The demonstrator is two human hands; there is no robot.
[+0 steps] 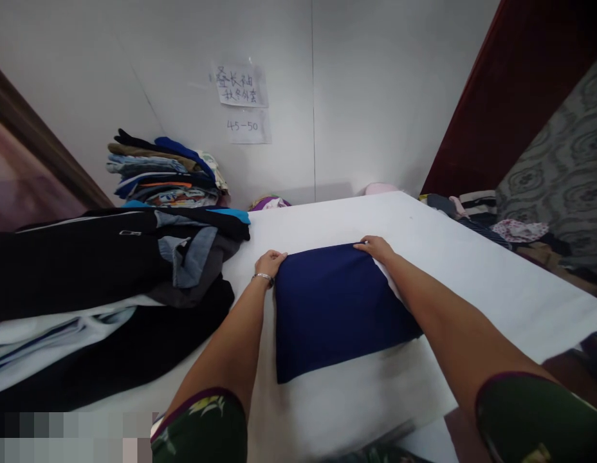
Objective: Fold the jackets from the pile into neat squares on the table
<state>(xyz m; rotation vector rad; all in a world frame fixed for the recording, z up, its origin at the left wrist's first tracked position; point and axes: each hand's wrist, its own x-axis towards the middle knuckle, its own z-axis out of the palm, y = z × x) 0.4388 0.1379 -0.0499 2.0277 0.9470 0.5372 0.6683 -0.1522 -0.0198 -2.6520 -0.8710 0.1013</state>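
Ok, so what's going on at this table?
A person's left hand and right hand hold the two far corners of a navy cloth, which lies flat on the white table. Dark clothes are heaped to the left, with a stack of clothes behind them.

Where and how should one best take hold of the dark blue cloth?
The dark blue cloth is probably best pinched at its two far corners, one hand from each side: it lies flat and roughly four-sided on the white table, giving distinct corners. The left hand and right hand are there now.
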